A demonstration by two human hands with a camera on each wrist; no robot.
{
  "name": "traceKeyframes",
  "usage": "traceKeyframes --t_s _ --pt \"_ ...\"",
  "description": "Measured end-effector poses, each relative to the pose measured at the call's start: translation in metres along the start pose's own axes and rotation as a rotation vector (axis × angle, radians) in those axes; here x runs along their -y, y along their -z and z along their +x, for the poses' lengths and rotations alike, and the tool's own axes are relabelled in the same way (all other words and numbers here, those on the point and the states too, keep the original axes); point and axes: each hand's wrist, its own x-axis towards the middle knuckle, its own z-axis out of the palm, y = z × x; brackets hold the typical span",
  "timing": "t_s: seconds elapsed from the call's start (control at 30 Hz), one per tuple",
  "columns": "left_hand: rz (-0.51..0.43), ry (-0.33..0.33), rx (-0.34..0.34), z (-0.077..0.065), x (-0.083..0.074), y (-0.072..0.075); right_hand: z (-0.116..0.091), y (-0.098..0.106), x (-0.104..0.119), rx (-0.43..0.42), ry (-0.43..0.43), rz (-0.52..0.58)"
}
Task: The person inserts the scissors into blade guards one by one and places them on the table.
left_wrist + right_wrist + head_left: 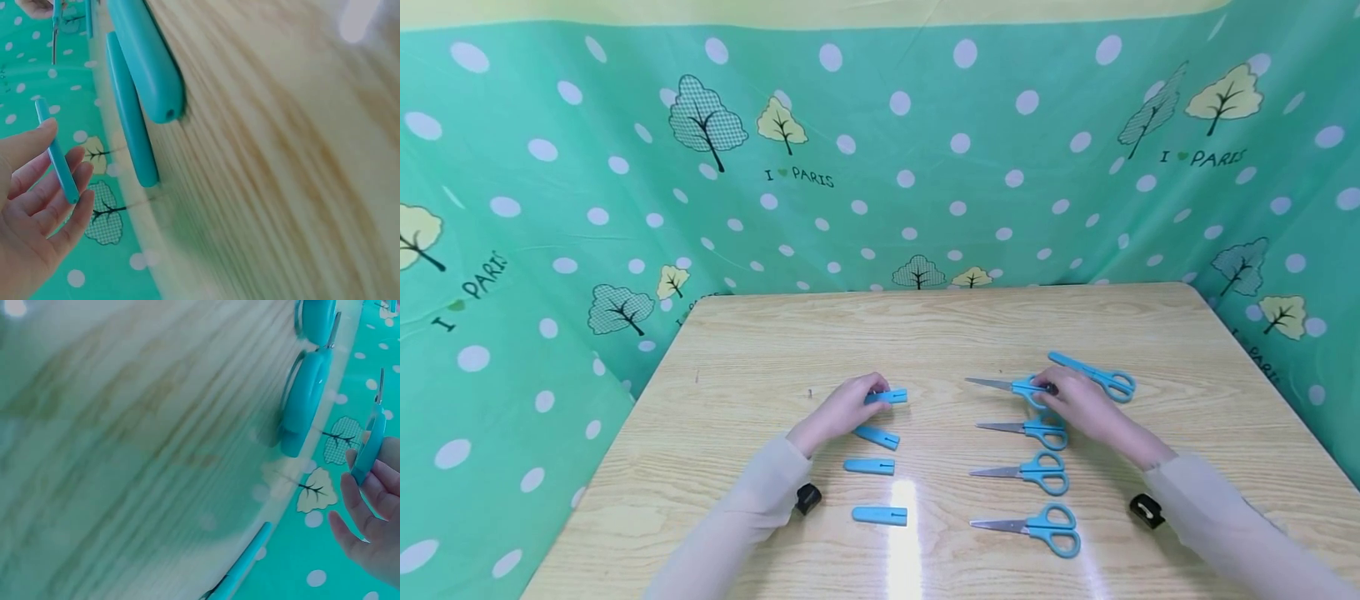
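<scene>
My left hand pinches a blue scissors cover between thumb and fingers; the left wrist view has this cover lifted off the table. Across from it, my right hand grips a pair of blue-handled scissors whose bare blades point left towards the cover. The cover and the blade tips are apart. In the right wrist view, thumb and fingers hold the scissors by the handle. Part of that handle is hidden behind the hand in the head view.
Three more covers, top, middle and bottom, lie near my left hand. Three uncovered scissors, upper, middle and lower, lie on the right. Covered scissors lie beyond my right hand on the wooden table.
</scene>
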Motion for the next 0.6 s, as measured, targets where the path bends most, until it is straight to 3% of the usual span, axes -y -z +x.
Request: traceKeyframes --t_s 0.4,0.6 --pt "-0.007 -0.036 -0.028 -0.011 -0.014 0.002 -0.011 0.003 0.019 -0.117 0.161 -0.085" --pt "-0.009 -0.051 -0.037 -0.014 -0.021 0.002 -0.015 0.007 0.032 -0.12 0.197 -0.087"
